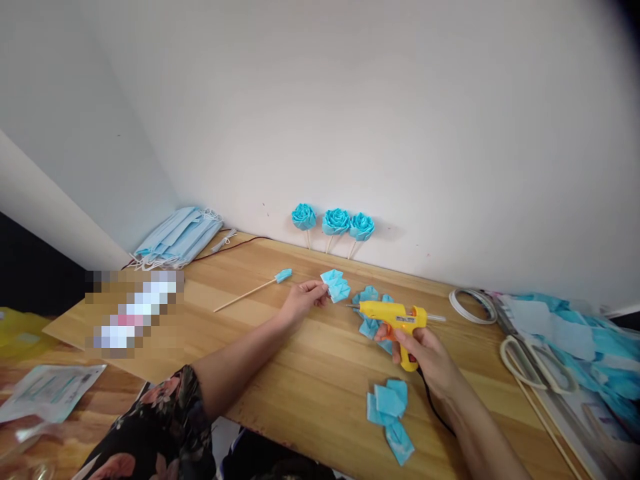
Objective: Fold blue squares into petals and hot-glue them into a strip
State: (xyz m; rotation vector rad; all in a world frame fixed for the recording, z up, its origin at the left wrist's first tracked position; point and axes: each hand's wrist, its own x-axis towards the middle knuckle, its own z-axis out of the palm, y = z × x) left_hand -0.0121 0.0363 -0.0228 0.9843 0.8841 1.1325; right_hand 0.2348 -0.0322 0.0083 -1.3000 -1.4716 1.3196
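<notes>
Seen from the head camera, a person works at a wooden surface [310, 373] set against a white wall. The left hand [301, 300] is closed in a pinch on a folded blue petal piece [336, 285], held just above the surface. The right hand [425, 353] is wrapped around the grip of a yellow glue gun [395, 315], whose nozzle points left toward the petal piece and stops just short of it; a black cord [435, 407] trails from the handle toward the near edge. Under and behind the glue gun lies a loose cluster of blue petals [369, 297], and a second small pile of cut blue pieces [391, 410] sits near the front edge. To the left of the left hand a wooden stick [245, 295] with a blue tip lies flat. Three finished blue roses [335, 222] on sticks lean against the wall. A stack of blue face masks [177, 237] fills the far left corner. At right are scissors [533, 360], a coil of white wire [473, 305] and a heap of blue scraps [590, 340]. An opened packet [50, 390] lies at lower left.
</notes>
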